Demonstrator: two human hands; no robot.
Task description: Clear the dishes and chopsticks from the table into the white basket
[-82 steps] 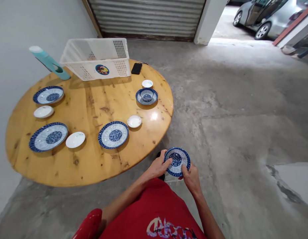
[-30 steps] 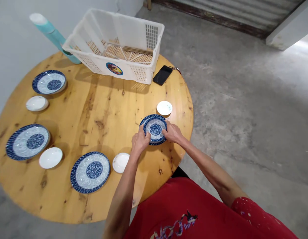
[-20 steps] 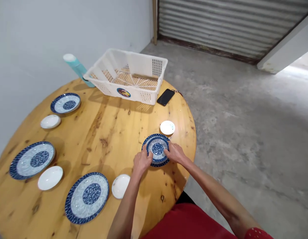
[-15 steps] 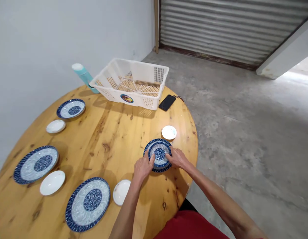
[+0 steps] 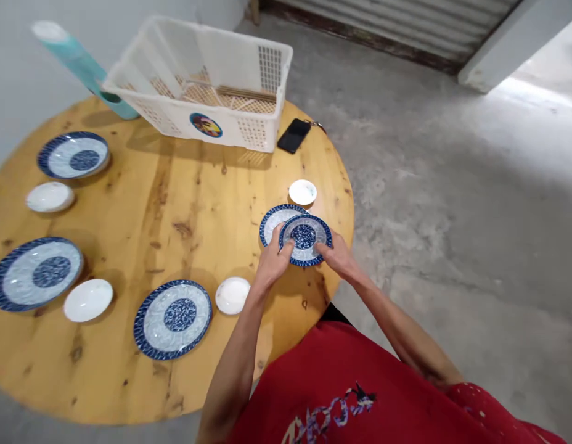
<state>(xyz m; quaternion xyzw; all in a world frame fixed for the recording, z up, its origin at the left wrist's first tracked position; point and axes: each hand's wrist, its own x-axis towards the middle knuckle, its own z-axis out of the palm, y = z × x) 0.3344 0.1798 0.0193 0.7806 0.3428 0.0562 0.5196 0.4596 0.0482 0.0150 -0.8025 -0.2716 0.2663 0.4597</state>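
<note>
Left hand [image 5: 273,261] and right hand [image 5: 340,254] grip the small blue-rimmed plate [image 5: 305,238] at opposite edges, overlapping the larger blue-rimmed plate [image 5: 270,224] in view, contact unclear. Step looks like two-handed handling; next move likely calls for clearing that larger rim.

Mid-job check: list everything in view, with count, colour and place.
Held dish: 1, blue-white, in both hands
Large dishes: 4, blue-rimmed, on table, one partly behind held dish
Small dishes: 4, white, one beside each large dish
Basket: 1, white, table's far side
Sticker: 1, multicoloured, basket's front
Tube: 1, teal, left of basket
Phone: 1, black, right of basket
Strap: 1, colour unclear, by phone
Table: 1, brown, under basket
Floor: 1, grey, around table
Wall: 1, pale, top left
Shutter: 1, grey, top
Pillar: 1, white, top right
Shirt: 1, red, bottom
Left hand: 1, bare, held dish's left side
Right hand: 1, bare, held dish's right side
</note>
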